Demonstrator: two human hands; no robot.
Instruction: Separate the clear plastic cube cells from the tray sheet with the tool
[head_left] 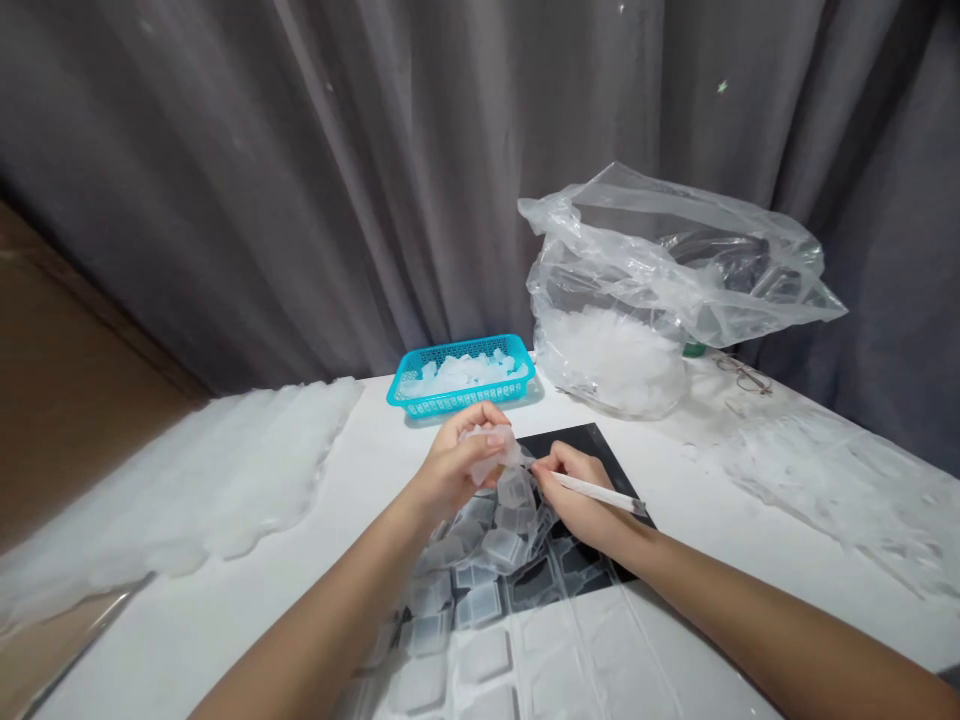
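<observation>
My left hand [457, 465] pinches a torn corner of a translucent plastic blister sheet [480, 600], which has rows of square pockets and runs down over the table towards me. My right hand [577, 495] grips a slim white pen-like tool [600, 493] with a grey end pointing away to the right. Its other end is hidden by my fingers, close to the plastic in my left hand. Under both hands lies a black mat [577, 442], partly covered by the sheet.
A turquoise plastic basket [461, 375] of white plastic pieces stands beyond my hands. To its right sits a transparent plastic bag [611, 300] holding white scraps, near a pair of glasses [742, 375]. More white plastic sheeting lies on the white table [330, 520] at both sides. A grey curtain [225, 150] hangs behind.
</observation>
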